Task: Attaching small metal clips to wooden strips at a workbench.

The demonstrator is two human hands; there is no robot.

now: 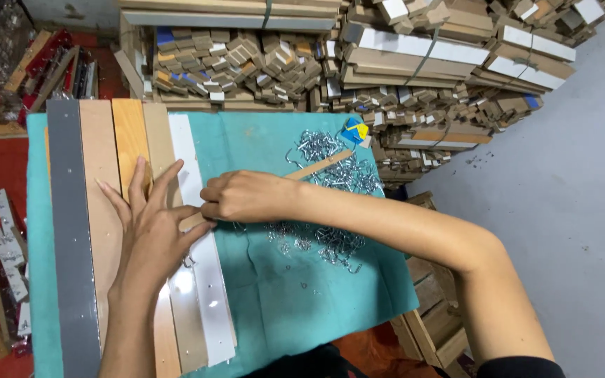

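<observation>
Pressing: left hand (150,231) flat, grip wide | right hand (246,197) grip holding strip (314,167) | five boards (133,140)

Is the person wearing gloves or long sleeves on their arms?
No gloves. Both the left hand and the right hand are bare, with no rings, watch or bracelet showing. The forearms are uncovered too. Only a bit of dark sleeve shows at the upper right arm.

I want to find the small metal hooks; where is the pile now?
In the head view, the pile of metal hooks lies on the teal cloth, right of the long strips, just beyond the right hand.
</observation>
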